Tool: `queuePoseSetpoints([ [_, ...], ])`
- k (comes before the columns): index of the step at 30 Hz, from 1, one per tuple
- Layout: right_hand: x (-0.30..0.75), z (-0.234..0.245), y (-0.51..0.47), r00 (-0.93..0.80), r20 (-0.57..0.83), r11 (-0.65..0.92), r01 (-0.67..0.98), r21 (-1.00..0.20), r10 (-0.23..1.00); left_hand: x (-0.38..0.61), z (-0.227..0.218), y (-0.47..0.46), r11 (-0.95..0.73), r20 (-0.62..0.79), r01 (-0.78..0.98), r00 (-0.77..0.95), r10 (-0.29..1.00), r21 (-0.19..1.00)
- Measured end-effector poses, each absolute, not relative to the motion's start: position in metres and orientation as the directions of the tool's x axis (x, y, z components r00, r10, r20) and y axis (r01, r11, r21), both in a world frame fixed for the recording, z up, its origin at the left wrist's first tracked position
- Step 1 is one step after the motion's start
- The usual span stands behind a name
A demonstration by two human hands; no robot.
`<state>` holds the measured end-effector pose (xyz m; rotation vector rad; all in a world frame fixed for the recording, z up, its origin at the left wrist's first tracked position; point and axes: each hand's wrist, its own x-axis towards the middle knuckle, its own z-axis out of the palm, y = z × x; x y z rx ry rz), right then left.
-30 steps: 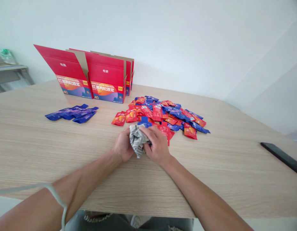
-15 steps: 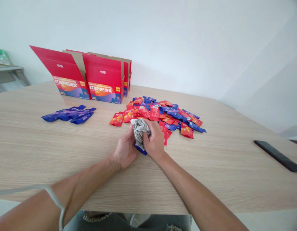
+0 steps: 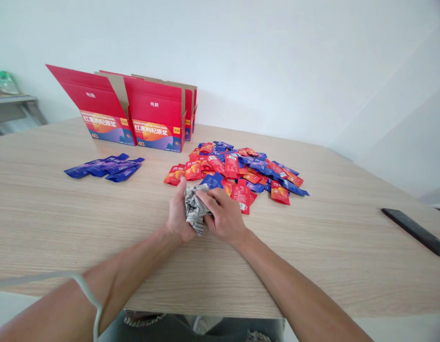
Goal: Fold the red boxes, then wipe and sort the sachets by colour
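Both hands meet over the middle of the wooden table point(image 3: 63, 228), around a crumpled grey-and-white cloth point(image 3: 193, 209). My left hand point(image 3: 179, 213) cups the cloth from the left with fingers curled round it. My right hand point(image 3: 224, 216) presses on it from the right, fingers closed on the cloth. A blue sachet point(image 3: 211, 180) pokes out just above the cloth, apparently wrapped in it. Right behind the hands lies a heap of red and blue sachets point(image 3: 248, 171).
A small row of blue sachets point(image 3: 105, 167) lies at the left. Open red cartons point(image 3: 134, 114) stand at the table's far edge by the white wall. A black phone point(image 3: 415, 232) lies at the right. A grey shelf point(image 3: 13, 107) shows at far left.
The hands turned the cloth round the blue sachet; the sachet showed below the cloth half a second ago and now pokes out above it. The hands stay in the same spot.
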<state>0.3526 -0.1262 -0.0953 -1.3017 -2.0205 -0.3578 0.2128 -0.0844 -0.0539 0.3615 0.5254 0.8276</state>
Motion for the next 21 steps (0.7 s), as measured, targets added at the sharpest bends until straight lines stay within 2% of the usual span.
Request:
queuePoseSetpoints([
  [2,0.355,-0.097,-0.124,-0.257,0.636,0.405,0.909,-0.095,0.727,0.212,-0.052,-0.086,0.626,-0.351,-0.631,0.519,0.779,0.458],
  [5,0.362,-0.096,-0.117,-0.138,0.639,0.278,0.953,-0.122,0.757,0.215,-0.053,-0.090,0.553,-0.307,-0.700,0.460,0.833,0.451],
  [10,0.377,-0.094,-0.110,0.012,0.650,0.145,0.972,-0.187,0.760,0.214,-0.065,-0.094,0.558,-0.263,-0.618,0.506,0.822,0.554],
  [16,0.404,-0.098,-0.109,0.160,0.703,0.012,0.972,-0.233,0.693,0.206,-0.066,-0.099,0.520,-0.195,-0.553,0.540,0.819,0.651],
  [21,0.420,-0.101,-0.118,0.201,0.692,-0.033,0.968,-0.248,0.694,0.197,-0.061,-0.094,0.336,-0.053,-0.560,0.460,0.886,0.758],
])
